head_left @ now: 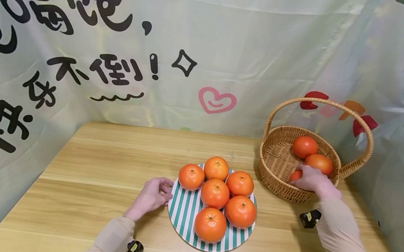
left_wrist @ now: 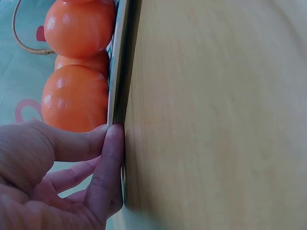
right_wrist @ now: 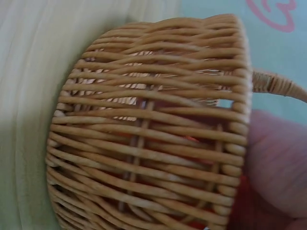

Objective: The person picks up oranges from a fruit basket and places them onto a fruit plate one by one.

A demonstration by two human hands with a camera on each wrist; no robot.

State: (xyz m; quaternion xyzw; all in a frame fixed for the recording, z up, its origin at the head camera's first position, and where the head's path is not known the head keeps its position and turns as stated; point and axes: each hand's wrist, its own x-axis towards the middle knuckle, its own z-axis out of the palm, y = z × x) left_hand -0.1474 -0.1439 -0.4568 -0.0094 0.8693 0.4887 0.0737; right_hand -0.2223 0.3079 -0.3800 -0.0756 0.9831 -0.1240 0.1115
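Note:
My left hand (head_left: 153, 195) pinches the left rim of a round plate (head_left: 183, 224) with green and white stripes. In the left wrist view its thumb lies over the rim and a finger under it. Several shiny tangerines (head_left: 210, 224) with small green stem marks sit on the plate. At the right, my right hand (head_left: 310, 179) reaches over the near rim into a wicker basket (head_left: 271, 172) and grips an orange-red round fruit (head_left: 295, 176), mostly covered by the hand. Two more orange-red fruits (head_left: 305, 147) lie behind it in the basket.
Both the plate and the basket stand on a light wooden table (head_left: 109, 160). The basket's tall arched handle (head_left: 326, 102) rises over its opening. A printed cloth backdrop (head_left: 262, 43) closes off the back and both sides.

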